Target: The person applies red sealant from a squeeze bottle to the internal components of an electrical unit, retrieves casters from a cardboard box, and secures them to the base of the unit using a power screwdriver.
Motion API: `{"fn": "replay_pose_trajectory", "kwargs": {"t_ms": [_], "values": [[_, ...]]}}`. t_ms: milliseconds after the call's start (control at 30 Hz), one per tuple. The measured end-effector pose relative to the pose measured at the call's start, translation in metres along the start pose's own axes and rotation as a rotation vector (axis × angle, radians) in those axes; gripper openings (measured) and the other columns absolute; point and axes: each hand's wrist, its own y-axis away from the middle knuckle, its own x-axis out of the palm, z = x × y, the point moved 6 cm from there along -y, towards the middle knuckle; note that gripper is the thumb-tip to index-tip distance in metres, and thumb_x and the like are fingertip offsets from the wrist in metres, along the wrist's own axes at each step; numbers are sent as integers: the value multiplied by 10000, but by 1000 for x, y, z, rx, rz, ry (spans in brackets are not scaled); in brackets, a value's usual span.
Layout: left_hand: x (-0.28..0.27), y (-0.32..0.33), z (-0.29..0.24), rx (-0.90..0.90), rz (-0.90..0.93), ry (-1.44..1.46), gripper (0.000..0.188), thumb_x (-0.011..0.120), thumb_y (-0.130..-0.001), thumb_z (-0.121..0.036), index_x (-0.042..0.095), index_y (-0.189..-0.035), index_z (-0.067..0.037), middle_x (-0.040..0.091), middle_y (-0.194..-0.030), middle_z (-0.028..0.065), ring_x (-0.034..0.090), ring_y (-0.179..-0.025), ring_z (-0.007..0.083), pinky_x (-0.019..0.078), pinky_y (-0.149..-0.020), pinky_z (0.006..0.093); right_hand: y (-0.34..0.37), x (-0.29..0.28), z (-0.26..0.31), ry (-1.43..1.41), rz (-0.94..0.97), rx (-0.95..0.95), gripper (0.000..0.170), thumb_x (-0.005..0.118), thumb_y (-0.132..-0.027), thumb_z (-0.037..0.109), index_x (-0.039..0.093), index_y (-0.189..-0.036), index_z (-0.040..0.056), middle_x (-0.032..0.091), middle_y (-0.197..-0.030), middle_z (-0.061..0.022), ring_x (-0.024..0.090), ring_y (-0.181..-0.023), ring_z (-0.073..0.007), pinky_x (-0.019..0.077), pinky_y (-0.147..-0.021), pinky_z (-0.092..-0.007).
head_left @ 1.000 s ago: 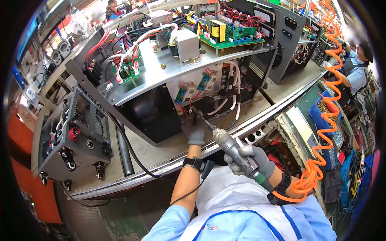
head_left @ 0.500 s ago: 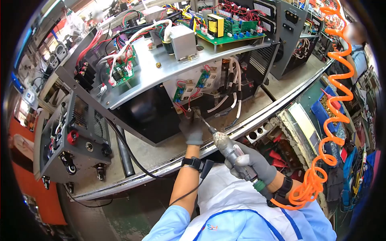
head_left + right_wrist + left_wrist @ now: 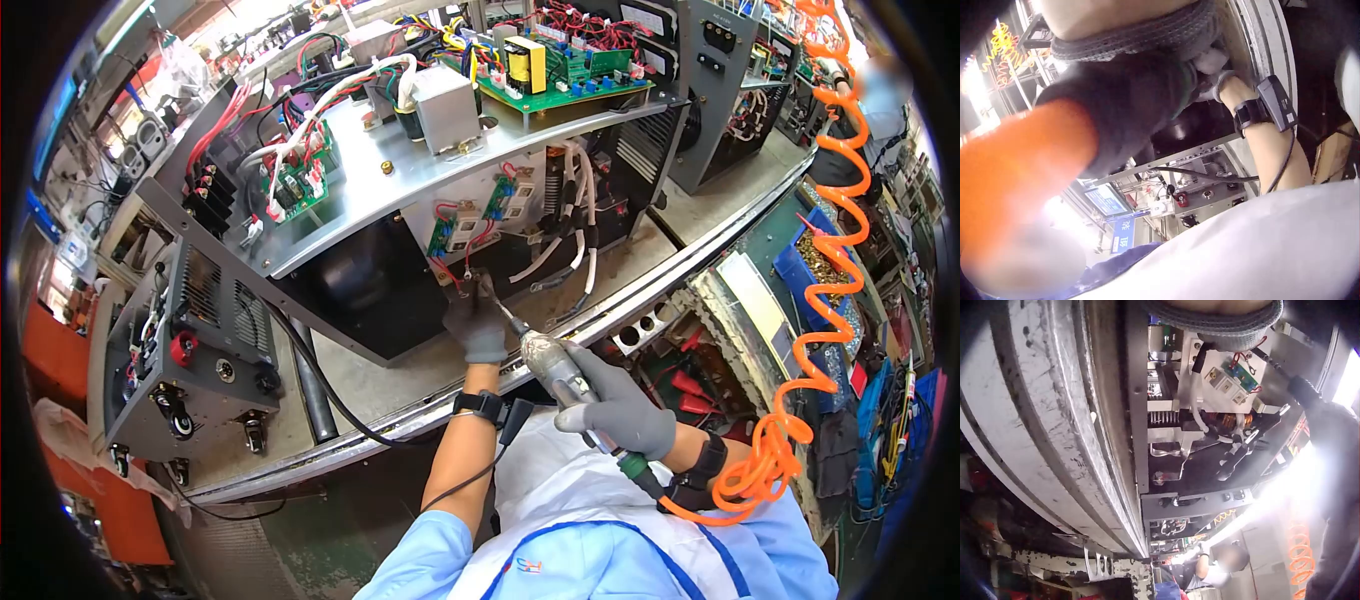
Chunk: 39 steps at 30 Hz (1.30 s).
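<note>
In the head view my gloved right hand [image 3: 628, 405] grips a pneumatic screwdriver [image 3: 550, 360], its body slanting up and left. Its thin bit [image 3: 500, 308] ends at the fingers of my gloved left hand [image 3: 478, 330]. That hand reaches into the open side of a metal equipment cabinet [image 3: 345, 215], at the lower corner of a pale plate [image 3: 416, 222] with green circuit boards [image 3: 494, 199]. Red wires [image 3: 482, 235] come down to its fingertips. What the left fingers hold there I cannot tell. The left wrist view shows the bit [image 3: 1275, 366] pointing at the plate's corner.
An orange coiled hose [image 3: 850, 215] hangs on the right and leads to the screwdriver. White cables [image 3: 590, 230] dangle right of the plate. A smaller unit on casters [image 3: 190, 350] stands left. Blue bins [image 3: 805, 275] of small parts and red-handled tools [image 3: 690, 383] lie right.
My right hand has moved slightly forward and left along with the screwdriver, its fingers shifted on the body. The left hand stays at the plate's corner. The view has shifted a little.
</note>
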Motion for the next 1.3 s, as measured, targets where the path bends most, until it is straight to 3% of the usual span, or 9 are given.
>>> {"fn": "replay_pose_trajectory", "kwargs": {"t_ms": [67, 233, 367, 433, 633, 767, 833, 967, 1300], "values": [[3, 0, 3, 36, -16, -43, 120, 646, -799, -143, 665, -884, -60, 654, -738, 90, 611, -650, 150, 477, -594, 293, -3, -5, -1, 59, -14, -48, 778, 646, -685, 174, 297, -1363, 22, 531, -939, -77, 521, -735, -94, 446, -616, -225], [-4, 3, -15, 250, -38, -43, 133, 625, -806, -144, 664, -905, -64, 644, -734, 137, 635, -646, 209, 482, -584, 312, 1, 6, -9, -1213, 412, 289, 581, 576, -790, 270, 360, -1280, 46, 535, -893, -122, 543, -633, -172, 421, -454, -260], [-6, -2, -19, 401, -2, -147, 147, 614, -808, -142, 662, -914, -52, 643, -738, 139, 633, -634, 199, 480, -568, 315, 0, 8, -3, -1227, 418, 252, 495, 547, -813, 275, 389, -1213, 30, 543, -892, -127, 520, -570, -179, 412, -452, -263], [-4, -5, -14, 215, 128, -162, 162, 611, -812, -140, 659, -931, -40, 651, -755, 115, 623, -638, 166, 478, -563, 310, -3, 4, -6, -1232, 410, 250, 488, 548, -803, 252, 394, -1198, 11, 549, -857, -127, 530, -560, -190, 422, -449, -250], [-6, -5, -15, 245, 68, 62, 158, 597, -834, -118, 654, -960, -41, 650, -771, 45, 595, -665, 94, 472, -543, 281, -13, -7, -9, -544, 206, 153, 585, 583, -703, 133, 388, -1238, -2, 558, -795, -114, 515, -475, -174, 427, -418, -248], [2, -10, -10, -52, 146, 178, 181, 590, -844, -123, 643, -992, -34, 646, -810, 20, 554, -648, 60, 467, -546, 266, -16, -3, -5, -40, -2, -25, 864, 681, -633, 120, 255, -1369, -30, 491, -1192, -128, 469, -1072, -153, 362, -926, -253], [9, -4, 9, -399, 198, 574, 132, 570, -858, -114, 640, -949, -51, 563, -656, -26, 438, -527, 33, 349, -484, 204, -22, -3, -9, -4, 2, -55, 876, 689, -625, 128, 254, -1369, -30, 479, -1211, -130, 468, -1081, -164, 362, -932, -261], [14, -15, 13, -319, 175, 601, 79, 571, -862, -125, 618, -912, -84, 480, -583, -51, 376, -477, 16, 287, -432, 186, -30, 0, -4, 119, -31, -180, 900, 700, -611, 144, 248, -1371, -26, 474, -1233, -156, 470, -1105, -185, 361, -941, -274], [21, -12, 15, -778, 127, 922, 284, 510, -899, -366, 600, -866, -98, 419, -506, -52, 316, -382, 47, 207, -352, 200, -31, 0, 6, 678, -71, -111, 966, 681, -584, 247, 200, -1385, 5, 584, -968, -237, 601, -856, -360, 472, -777, -369]]}}
